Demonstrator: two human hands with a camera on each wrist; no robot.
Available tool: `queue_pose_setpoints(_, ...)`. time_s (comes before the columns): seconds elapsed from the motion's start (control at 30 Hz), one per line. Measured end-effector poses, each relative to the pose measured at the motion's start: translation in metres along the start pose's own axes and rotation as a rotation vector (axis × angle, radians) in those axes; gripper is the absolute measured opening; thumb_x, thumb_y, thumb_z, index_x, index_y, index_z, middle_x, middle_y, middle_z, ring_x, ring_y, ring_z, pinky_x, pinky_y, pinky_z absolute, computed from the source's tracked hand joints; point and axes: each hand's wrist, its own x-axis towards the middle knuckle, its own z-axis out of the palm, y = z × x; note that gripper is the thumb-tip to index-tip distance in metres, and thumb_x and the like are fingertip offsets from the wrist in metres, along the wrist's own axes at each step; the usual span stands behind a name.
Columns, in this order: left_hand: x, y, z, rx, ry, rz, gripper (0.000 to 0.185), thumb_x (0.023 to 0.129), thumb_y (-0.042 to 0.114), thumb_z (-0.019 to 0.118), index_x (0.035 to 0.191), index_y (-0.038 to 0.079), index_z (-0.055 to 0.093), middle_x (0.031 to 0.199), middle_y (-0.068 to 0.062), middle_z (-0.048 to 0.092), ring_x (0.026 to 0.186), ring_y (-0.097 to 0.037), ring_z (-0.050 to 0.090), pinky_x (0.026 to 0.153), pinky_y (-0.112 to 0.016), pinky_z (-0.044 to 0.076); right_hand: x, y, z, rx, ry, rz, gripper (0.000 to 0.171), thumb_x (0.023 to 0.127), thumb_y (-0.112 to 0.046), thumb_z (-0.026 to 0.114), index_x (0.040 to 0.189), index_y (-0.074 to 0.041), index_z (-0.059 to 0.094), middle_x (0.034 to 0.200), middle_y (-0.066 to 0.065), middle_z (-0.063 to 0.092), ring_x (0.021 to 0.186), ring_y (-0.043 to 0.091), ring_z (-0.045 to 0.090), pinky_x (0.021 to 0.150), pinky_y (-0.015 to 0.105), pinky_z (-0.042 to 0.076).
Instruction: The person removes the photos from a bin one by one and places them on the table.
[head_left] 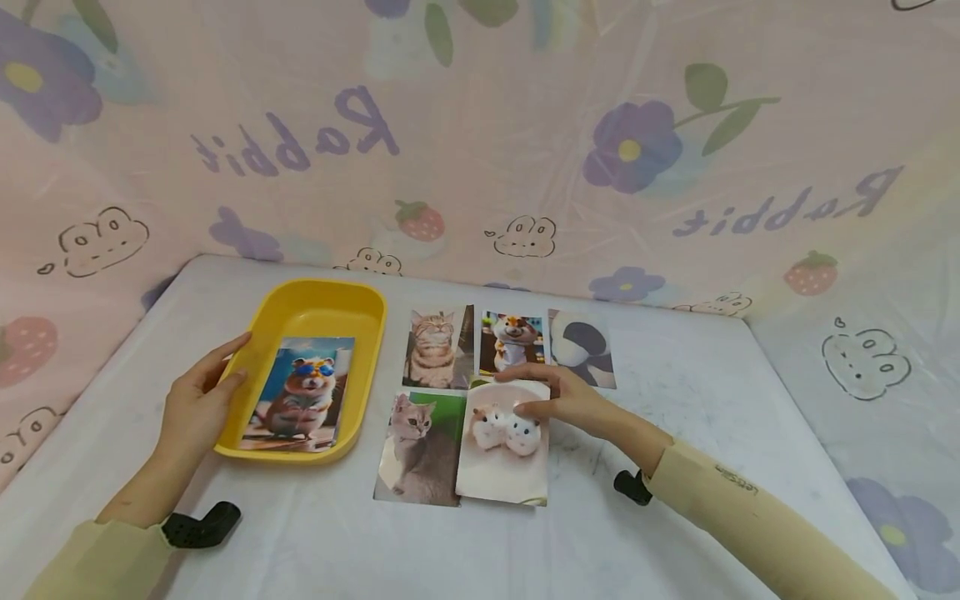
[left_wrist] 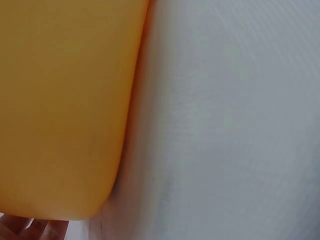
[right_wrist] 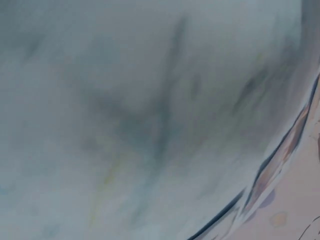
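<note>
My left hand (head_left: 191,404) grips the left rim of a yellow plastic tray (head_left: 326,304), thumb over the edge. In the left wrist view, its fingertips (left_wrist: 52,231) show below the tray's orange-looking wall (left_wrist: 65,110). Inside the tray lies a photo card of a hamster in sunglasses (head_left: 303,400). My right hand (head_left: 566,404) pinches the upper part of a photo card with two white hamsters (head_left: 498,471), which slightly overlaps the grey cat card (head_left: 420,458) to its left. The right wrist view shows only blurred tabletop and backdrop, with no hand in it.
Behind these lie a striped cat card (head_left: 433,350), a card of a hamster in white clothes (head_left: 512,333) and a black-and-white picture card (head_left: 581,346). A white cloth (head_left: 675,367) covers the table. A pink patterned curtain (head_left: 480,142) hangs around it.
</note>
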Motion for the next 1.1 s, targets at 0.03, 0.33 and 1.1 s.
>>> queue_pose_setpoints(0.03, 0.000, 0.000, 0.000, 0.000, -0.001, 0.000, 0.046, 0.103, 0.028, 0.039, 0.148, 0.031, 0.036, 0.149, -0.022, 0.038, 0.125, -0.040, 0.044, 0.097, -0.049, 0.045, -0.001, 0.002, -0.001, 0.001, -0.006, 0.001, 0.044, 0.087, -0.024, 0.070, 0.129, -0.028, 0.059, 0.144, -0.001, 0.048, 0.141, 0.025, 0.032, 0.106, 0.060, 0.034)
queue_pose_setpoints(0.33, -0.001, -0.001, 0.000, 0.002, 0.001, -0.004, 0.046, 0.103, 0.027, 0.039, 0.148, 0.030, 0.036, 0.150, -0.022, 0.037, 0.125, -0.041, 0.043, 0.094, -0.033, 0.050, 0.001, 0.016, -0.012, -0.042, -0.020, -0.016, 0.044, 0.087, -0.020, 0.069, 0.130, -0.024, 0.060, 0.145, -0.001, 0.049, 0.142, 0.028, 0.030, 0.108, 0.060, 0.030)
queue_pose_setpoints(1.1, -0.001, 0.001, 0.000, -0.006, 0.002, -0.001, 0.046, 0.103, 0.027, 0.039, 0.149, 0.030, 0.036, 0.149, -0.022, 0.037, 0.125, -0.041, 0.043, 0.098, -0.048, 0.044, 0.012, 0.024, -0.007, -0.125, -0.020, 0.009, 0.038, 0.085, -0.011, 0.069, 0.123, -0.014, 0.065, 0.137, 0.009, 0.056, 0.134, 0.033, 0.041, 0.109, 0.058, 0.031)
